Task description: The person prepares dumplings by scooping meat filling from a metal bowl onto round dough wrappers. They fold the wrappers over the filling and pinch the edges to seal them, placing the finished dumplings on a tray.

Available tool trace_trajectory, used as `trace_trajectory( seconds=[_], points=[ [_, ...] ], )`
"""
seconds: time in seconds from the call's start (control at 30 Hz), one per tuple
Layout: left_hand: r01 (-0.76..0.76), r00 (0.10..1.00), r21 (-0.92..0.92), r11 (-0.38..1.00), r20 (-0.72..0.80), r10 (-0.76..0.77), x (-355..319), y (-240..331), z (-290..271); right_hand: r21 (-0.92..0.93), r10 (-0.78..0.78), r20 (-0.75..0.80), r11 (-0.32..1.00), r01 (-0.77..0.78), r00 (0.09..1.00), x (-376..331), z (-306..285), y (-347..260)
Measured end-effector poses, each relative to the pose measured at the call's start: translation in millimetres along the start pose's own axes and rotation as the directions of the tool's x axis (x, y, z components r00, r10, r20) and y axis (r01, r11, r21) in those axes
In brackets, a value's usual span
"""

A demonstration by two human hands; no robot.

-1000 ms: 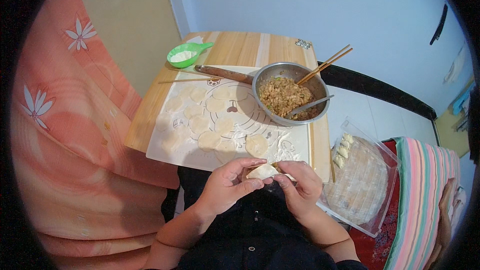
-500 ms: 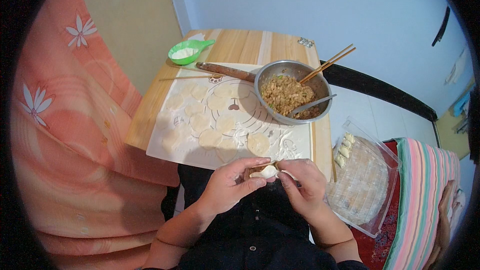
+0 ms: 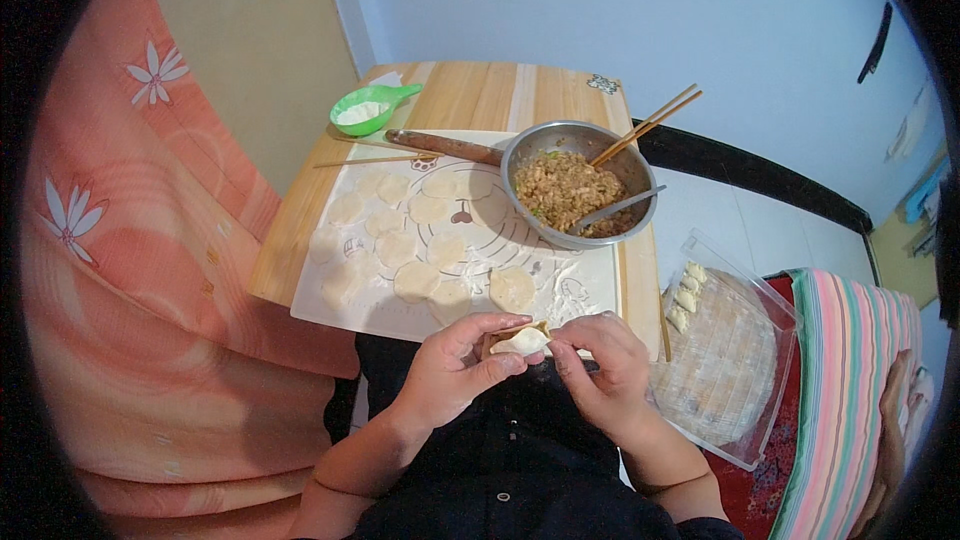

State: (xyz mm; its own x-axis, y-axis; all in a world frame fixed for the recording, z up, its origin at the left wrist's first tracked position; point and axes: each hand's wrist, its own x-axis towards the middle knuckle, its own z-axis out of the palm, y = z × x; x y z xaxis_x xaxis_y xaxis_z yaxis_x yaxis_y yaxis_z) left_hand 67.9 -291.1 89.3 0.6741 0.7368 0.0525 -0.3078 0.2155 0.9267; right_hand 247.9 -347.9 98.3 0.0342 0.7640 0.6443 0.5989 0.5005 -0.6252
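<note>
Between my hands, just off the near edge of the table, is a pale dumpling [image 3: 522,342] with a folded dough skin. My left hand [image 3: 448,370] cradles it, thumb below and fingers behind. The thumb and forefinger of my right hand [image 3: 607,370] pinch its right end. Several round dough wrappers [image 3: 512,289] lie on the floury white mat [image 3: 330,312] beyond my hands. A steel bowl [image 3: 516,205] of brown minced filling [image 3: 565,185] stands at the mat's far right, with a grey-handled utensil [image 3: 618,208] and chopsticks [image 3: 640,130] in it.
A rolling pin [image 3: 440,145] lies left of the bowl; a green scoop [image 3: 362,118] with white flour stands at the far left of the wooden table [image 3: 470,90]. Lower right, a clear tray [image 3: 730,380] holds several finished dumplings [image 3: 687,295]. An orange curtain [image 3: 180,340] hangs left.
The dumpling has tilted and shifted slightly left in my left hand, showing more of its pale side. My right fingers have drawn back to its right end.
</note>
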Motion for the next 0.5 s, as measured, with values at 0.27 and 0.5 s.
trace_trajectory(
  seconds=[0.27,0.5],
  points=[
    [-0.030,1.000,0.074,0.997,-0.001,0.030,1.7,-3.4,-0.8,-0.068,-0.017,0.016,0.998,0.018,1.000,1.5,-5.8,4.4],
    [-0.006,1.000,0.146,0.989,0.021,0.003,0.1,-0.4,0.3,0.070,0.067,0.081,0.995,-0.073,0.994,4.7,-9.5,3.6]
  ],
)
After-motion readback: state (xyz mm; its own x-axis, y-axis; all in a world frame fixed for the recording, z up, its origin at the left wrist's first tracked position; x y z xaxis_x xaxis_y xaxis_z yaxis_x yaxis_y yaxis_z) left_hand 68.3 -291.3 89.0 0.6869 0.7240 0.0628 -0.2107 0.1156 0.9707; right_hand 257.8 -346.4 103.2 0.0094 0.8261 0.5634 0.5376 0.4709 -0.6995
